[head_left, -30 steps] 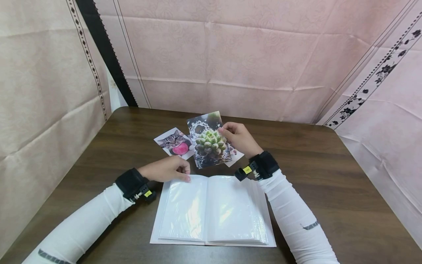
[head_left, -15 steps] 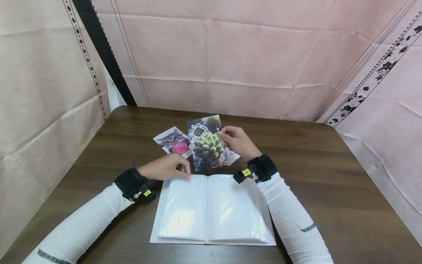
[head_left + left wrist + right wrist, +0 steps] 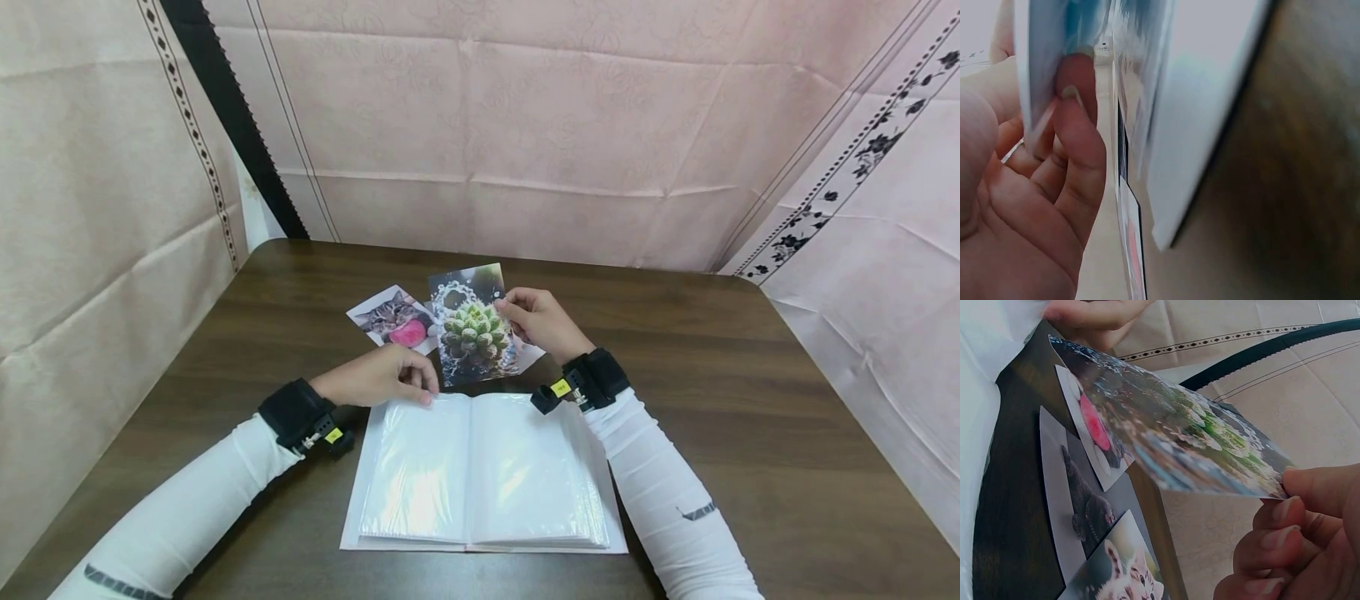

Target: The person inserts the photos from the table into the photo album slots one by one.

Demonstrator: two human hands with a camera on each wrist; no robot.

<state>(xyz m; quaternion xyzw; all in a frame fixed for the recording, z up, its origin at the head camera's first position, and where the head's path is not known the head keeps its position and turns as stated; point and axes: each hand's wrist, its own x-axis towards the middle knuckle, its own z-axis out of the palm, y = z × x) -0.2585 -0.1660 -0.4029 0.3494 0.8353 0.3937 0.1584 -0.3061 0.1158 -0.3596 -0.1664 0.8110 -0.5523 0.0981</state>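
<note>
My right hand (image 3: 546,323) pinches a photo of a green succulent (image 3: 476,329) by its right edge, between thumb and fingers. The right wrist view shows that photo (image 3: 1179,431) tilted and raised above the other prints. A white photo album (image 3: 540,475) lies open on the table, with clear plastic pockets on both pages. At the top edge of its left page is my left hand (image 3: 382,375). In the left wrist view, its curled fingers (image 3: 1082,147) pinch a white album page (image 3: 1038,69) at the edge. The succulent photo's lower end hangs close behind the album's top edge.
A photo of a cat with a pink ball (image 3: 395,319) lies behind the left hand. Kitten prints (image 3: 1129,569) lie beneath the raised photo. The brown wooden table (image 3: 750,433) ends at a pale cloth backdrop (image 3: 562,150).
The succulent photo has come slightly lower and nearer the album in my right hand. My left hand stays at the album's top edge, its fingers shifted slightly.
</note>
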